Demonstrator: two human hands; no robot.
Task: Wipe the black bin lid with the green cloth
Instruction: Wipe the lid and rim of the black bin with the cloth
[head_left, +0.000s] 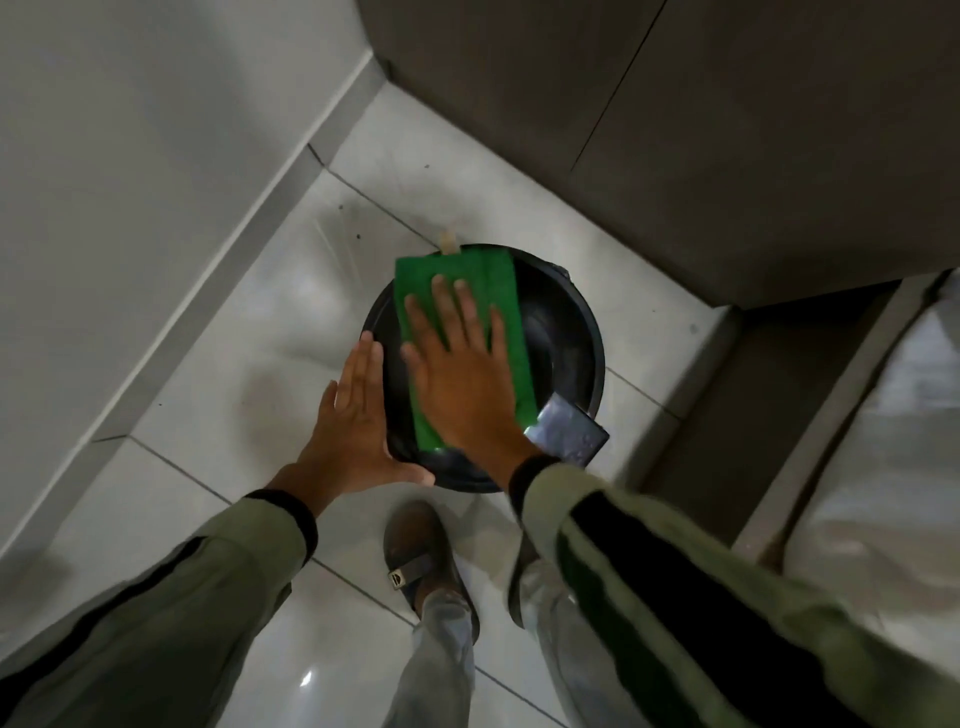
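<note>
A round black bin lid (561, 338) lies below me on a bin standing on the tiled floor. A folded green cloth (467, 275) is spread across the lid's left half. My right hand (462, 374) lies flat on the cloth with the fingers spread, pressing it onto the lid. My left hand (353, 415) rests against the lid's left rim, fingers straight and together, thumb stretched along the near rim, holding nothing. A shiny pedal (571, 428) sticks out at the bin's near right side.
A white wall with a grey skirting (218, 280) runs along the left. A brown cabinet (675, 130) closes the corner behind and to the right of the bin. My sandalled foot (421, 561) stands just in front of the bin. A pale scrap (448, 240) lies behind it.
</note>
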